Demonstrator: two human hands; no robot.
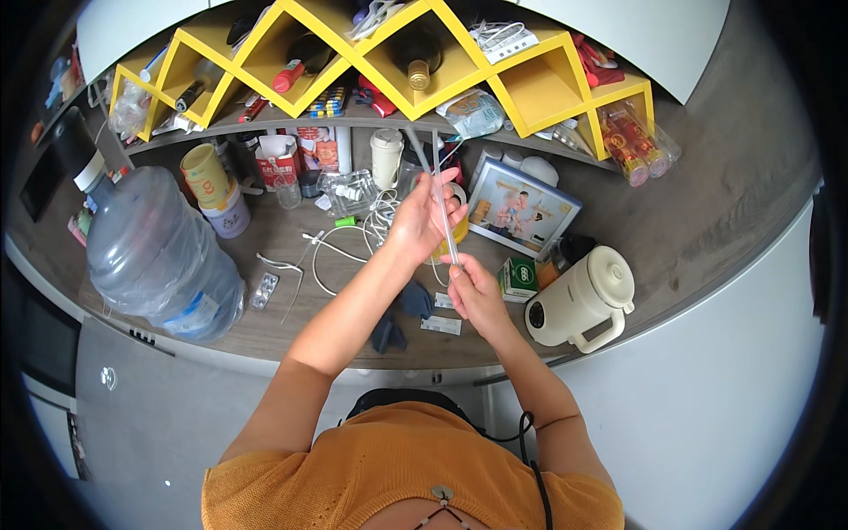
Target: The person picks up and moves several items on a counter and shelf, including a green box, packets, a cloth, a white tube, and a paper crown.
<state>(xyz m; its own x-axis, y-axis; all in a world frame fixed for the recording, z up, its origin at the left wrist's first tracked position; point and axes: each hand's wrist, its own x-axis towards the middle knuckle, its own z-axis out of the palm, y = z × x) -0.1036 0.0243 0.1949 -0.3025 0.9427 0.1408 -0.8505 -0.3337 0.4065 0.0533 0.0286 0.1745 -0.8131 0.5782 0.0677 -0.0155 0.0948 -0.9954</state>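
Observation:
A long, thin, whitish see-through rod (pixel 445 216) slants up from my right hand (pixel 478 290), which pinches its lower end. Its upper part crosses my left hand (pixel 422 218), palm turned up and fingers half curled about it. A second thin greyish length (pixel 418 148) sticks out beyond my left thumb; whether it is joined to the rod I cannot tell. Beneath my hands lie a tangle of white cable (pixel 380 216), a dark cloth (pixel 415 300) and small white packets (pixel 441 326). Right of my right hand stands a green and white box (pixel 518 279).
A large water bottle (pixel 163 243) stands at the left, beside stacked tubs (pixel 215 190). At the right are a cream electric kettle (pixel 587 300) and a framed photo (pixel 521 208). A white cup (pixel 386 157) stands behind my hands, below the yellow zigzag shelf (pixel 352 57).

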